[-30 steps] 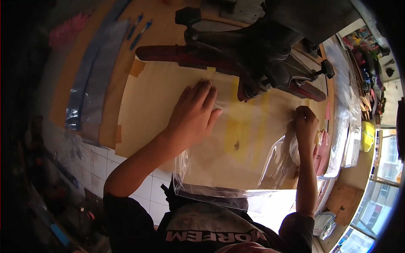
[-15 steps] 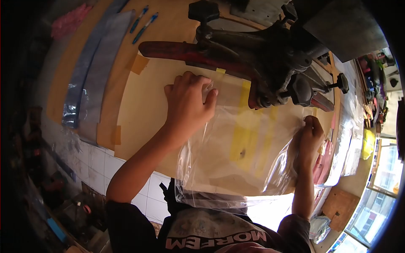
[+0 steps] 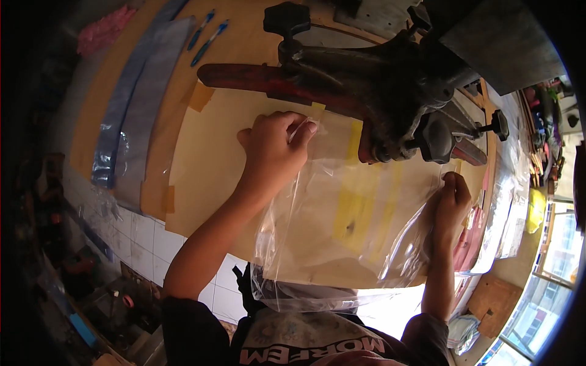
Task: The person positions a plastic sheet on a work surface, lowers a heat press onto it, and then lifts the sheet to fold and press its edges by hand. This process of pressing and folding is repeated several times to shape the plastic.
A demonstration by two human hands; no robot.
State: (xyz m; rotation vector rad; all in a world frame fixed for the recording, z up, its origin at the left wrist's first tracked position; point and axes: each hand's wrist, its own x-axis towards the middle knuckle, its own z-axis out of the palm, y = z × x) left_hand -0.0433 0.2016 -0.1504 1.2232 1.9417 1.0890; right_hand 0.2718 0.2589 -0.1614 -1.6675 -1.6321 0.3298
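Observation:
A clear plastic sheet (image 3: 317, 244) lies over a tan board (image 3: 207, 158) and hangs past its near edge towards my shirt. My left hand (image 3: 278, 143) pinches its far left corner, just short of the red bar of a dark metal machine (image 3: 378, 79). At the far right corner, my right hand (image 3: 452, 198) has its fingers closed on the sheet's edge. Yellow tape strips (image 3: 354, 213) show through the plastic between my hands. Another small piece of yellow tape (image 3: 318, 107) sits beside my left fingertips.
Black star knobs (image 3: 436, 137) stick out from the machine. Two blue pens (image 3: 209, 43) lie at the back left, by long bluish plastic strips (image 3: 143, 104). More clear plastic (image 3: 497, 207) lies at the right, beyond my right hand.
My left thumb and fingers have come together on the sheet's corner, and the hand has shifted slightly right. My right hand keeps its hold. The view has tilted a little.

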